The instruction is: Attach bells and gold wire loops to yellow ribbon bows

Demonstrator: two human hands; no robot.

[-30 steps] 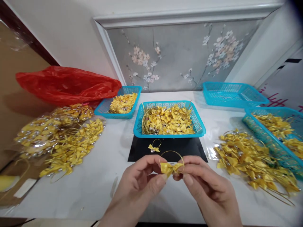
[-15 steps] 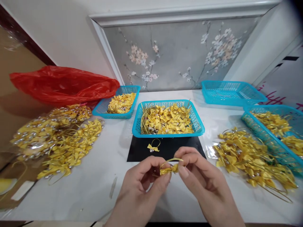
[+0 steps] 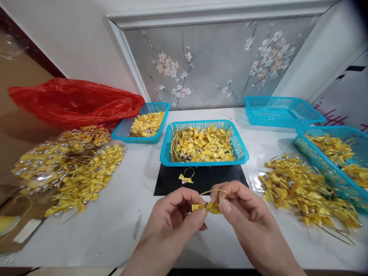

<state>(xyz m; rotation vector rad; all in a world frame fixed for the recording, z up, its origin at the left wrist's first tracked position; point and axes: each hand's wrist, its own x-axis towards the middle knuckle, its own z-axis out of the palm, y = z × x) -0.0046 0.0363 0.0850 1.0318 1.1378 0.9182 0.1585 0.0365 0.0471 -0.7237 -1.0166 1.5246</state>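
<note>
**Yellow bow pinched between both hands at the front edge of the table**

Working left to right, we note a red plastic bag point(image 3: 74, 100) at the far left, and in front of it clear packets of yellow bows point(image 3: 69, 161) lying on the white table point(image 3: 115, 226). Behind them sits a small blue basket point(image 3: 140, 128) part-filled with yellow pieces.

At centre, the middle basket point(image 3: 202, 145) holds loose bows and gold loops. It rests on the back edge of a black mat point(image 3: 169, 184), on which a single finished bow point(image 3: 186, 177) lies alone.

Just in front of the mat, the left hand point(image 3: 172, 218) and right hand point(image 3: 244, 218) are brought together. Each is closed, thumb against forefinger, on one wing of the yellow bow point(image 3: 206, 207), which is held clear of the table. Its gold loop point(image 3: 212, 191) arches up between the fingertips.

To the right lie a heap of bows point(image 3: 301, 188), then a filled basket point(image 3: 330, 153), with an empty basket point(image 3: 280, 111) behind.

Risks, in our judgement: the bow is small and the satin looks slick, so a slackened pinch could drop it among identical pieces. Uneven pulling by the two hands could distort the knot or draw the thin loop out of shape. The thumbs hide the knot, so we cannot confirm its condition.
</note>
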